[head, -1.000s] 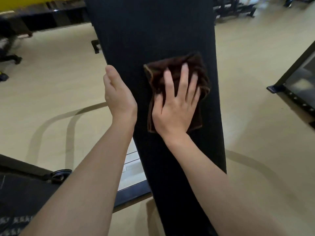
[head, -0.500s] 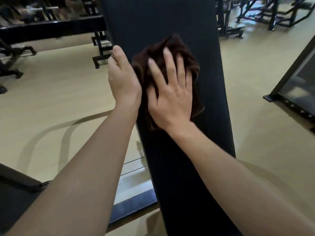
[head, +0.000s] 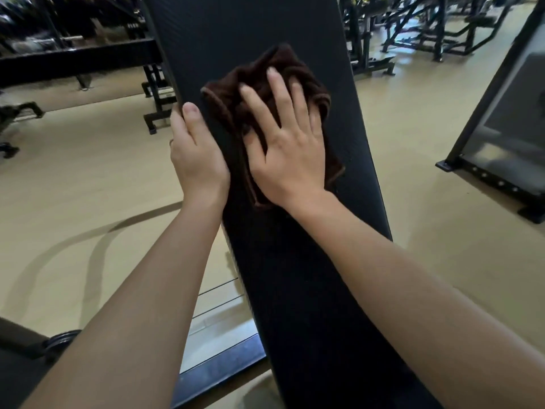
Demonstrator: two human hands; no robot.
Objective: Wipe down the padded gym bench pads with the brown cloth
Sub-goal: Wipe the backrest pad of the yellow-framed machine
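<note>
My left hand (head: pixel 196 156) grips the left edge of the black padded surface (head: pixel 295 276), thumb lying flat on top along the rim and the other fingers wrapped out of sight around the side, so it is closed on the pad's edge. Further left of it I see pale tan floor (head: pixel 73 202) with curved darker lines, and far left, dark equipment frames (head: pixel 73 60), blurred. At the near left corner a dark machine base with a round black part (head: pixel 63 339) shows beside my forearm, and a grey floor plate (head: pixel 218 329) lies just left of the pad.

Just right of my left hand, almost touching it, the brown cloth (head: pixel 233 93) lies bunched on the pad, about mid-width and toward the far part of the visible surface. My right hand (head: pixel 287 152) presses flat on it, fingers spread wide and pointing far, palm covering the cloth's near half; it pins the cloth rather than clutching it. Folds of cloth rise past my fingertips and spill out at the right of my palm.

To the right of the pad, the floor runs on to a black frame with a row of bolts (head: pixel 501 181) at near right, and more black gym racks (head: pixel 427 33) stand far right.
</note>
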